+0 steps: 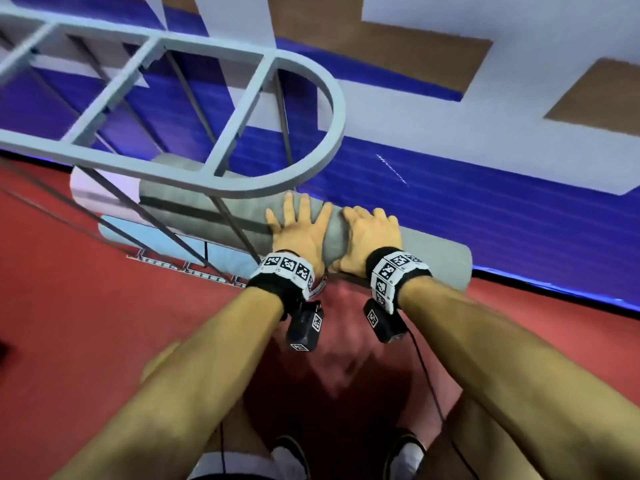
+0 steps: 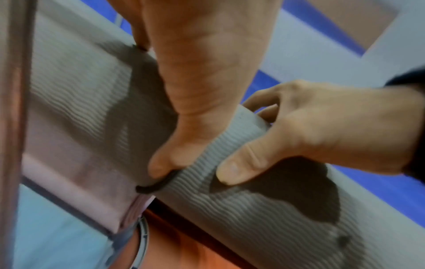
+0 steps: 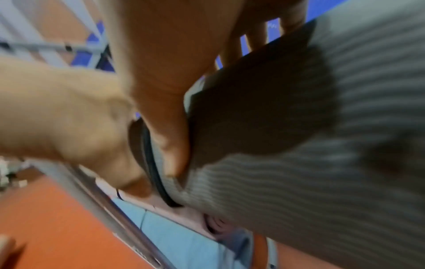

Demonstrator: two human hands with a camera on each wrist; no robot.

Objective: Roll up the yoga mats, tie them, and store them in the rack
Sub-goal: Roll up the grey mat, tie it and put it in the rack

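A rolled grey yoga mat [image 1: 433, 258] lies slanted on its side, its left end inside the grey metal rack [image 1: 332, 109]. A black elastic band [image 2: 156, 185] circles the roll. My left hand [image 1: 298, 230] lies palm down on the roll with fingers spread and straight, its thumb [image 2: 161, 167] pressing by the band. Just to its right, my right hand [image 1: 370, 237] grips the roll: fingers curl over the top and the thumb [image 2: 232, 169] presses the near side. The right wrist view is blurred; it shows the band [image 3: 156, 172] between both hands.
A pink rolled mat [image 1: 93, 192] and a light blue one [image 1: 145, 237] lie in the rack under the grey roll. Thin dark rods [image 1: 228, 220] of the rack cross in front of the mats. Red floor [image 1: 104, 323] is near me, blue and white flooring [image 1: 485, 202] beyond.
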